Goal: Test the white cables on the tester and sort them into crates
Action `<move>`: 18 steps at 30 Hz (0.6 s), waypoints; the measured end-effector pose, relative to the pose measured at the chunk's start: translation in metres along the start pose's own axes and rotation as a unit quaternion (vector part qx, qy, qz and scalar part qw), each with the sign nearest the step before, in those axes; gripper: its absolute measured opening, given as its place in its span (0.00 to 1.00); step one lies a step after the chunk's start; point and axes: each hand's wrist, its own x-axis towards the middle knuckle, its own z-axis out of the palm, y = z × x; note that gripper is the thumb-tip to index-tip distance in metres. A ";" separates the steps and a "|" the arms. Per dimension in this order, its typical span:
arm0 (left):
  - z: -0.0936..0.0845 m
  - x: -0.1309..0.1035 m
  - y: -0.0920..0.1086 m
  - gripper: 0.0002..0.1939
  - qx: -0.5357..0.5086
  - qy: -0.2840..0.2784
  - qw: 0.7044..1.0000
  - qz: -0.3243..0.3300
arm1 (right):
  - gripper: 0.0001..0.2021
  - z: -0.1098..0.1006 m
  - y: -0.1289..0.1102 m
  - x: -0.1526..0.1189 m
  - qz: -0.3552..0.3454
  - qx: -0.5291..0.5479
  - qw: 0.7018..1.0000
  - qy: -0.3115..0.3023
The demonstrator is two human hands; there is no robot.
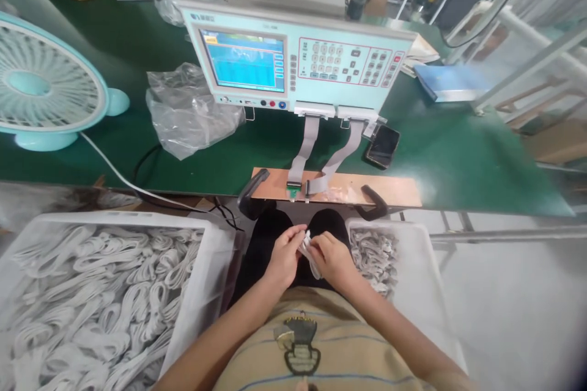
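Note:
Over my lap, a white bundled cable [312, 261] is held between both hands. My left hand [287, 252] pinches its upper end, fingertips close together. My right hand [334, 256] grips the same bundle from the other side, fingers curled round it. Just beyond my hands, a copper-coloured board [339, 186] lies along the table's front edge. On it sit a small green circuit board [294, 193] and the ends of two grey ribbon cables [306, 143]. Those ribbons run up to a tester [298, 61] with a lit screen.
A white bin [202, 269] full of coiled white cables stands at left, and another bin [424, 256] with cables at right. Black clamps [250, 195] hold the board. The green table [481, 153] also bears a phone [383, 146], a plastic bag [188, 110] and a fan [50, 79].

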 end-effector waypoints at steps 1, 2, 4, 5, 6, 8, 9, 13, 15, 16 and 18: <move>0.001 -0.003 0.000 0.15 0.021 -0.003 1.000 0.009 | 0.09 0.003 -0.002 0.003 -0.001 0.008 1.000 0.012; 0.001 -0.005 0.001 0.15 0.041 -0.005 0.999 0.018 | 0.08 0.003 -0.003 0.005 -0.003 0.021 1.000 0.014; -0.002 -0.009 0.006 0.16 0.082 -0.016 0.996 0.028 | 0.07 -0.003 -0.001 0.007 -0.008 0.060 0.998 -0.004; -0.004 -0.010 0.008 0.16 0.103 -0.026 0.994 0.032 | 0.06 -0.006 -0.001 0.009 -0.011 0.075 0.997 -0.016; -0.005 -0.011 0.011 0.17 0.123 -0.040 0.991 0.037 | 0.06 -0.010 0.000 0.010 -0.012 0.084 0.996 -0.021; -0.007 -0.012 0.013 0.16 0.157 -0.069 0.984 0.052 | 0.06 -0.012 0.000 0.015 -0.011 0.085 0.996 -0.010; -0.006 -0.012 0.014 0.16 0.169 -0.075 0.981 0.066 | 0.07 -0.010 0.001 0.019 -0.007 0.087 0.996 0.007; -0.003 -0.007 0.014 0.08 0.210 -0.044 0.968 0.131 | 0.11 0.005 0.010 0.039 0.060 0.188 0.977 0.078; -0.001 -0.002 0.015 0.06 0.223 -0.033 0.963 0.149 | 0.12 0.012 0.016 0.049 0.101 0.257 0.955 0.106; -0.001 0.000 0.016 0.06 0.219 -0.034 0.963 0.152 | 0.12 0.015 0.017 0.054 0.119 0.288 0.944 0.112; 0.000 0.004 0.019 0.07 0.192 -0.045 0.969 0.146 | 0.13 0.018 0.018 0.061 0.148 0.336 0.924 0.103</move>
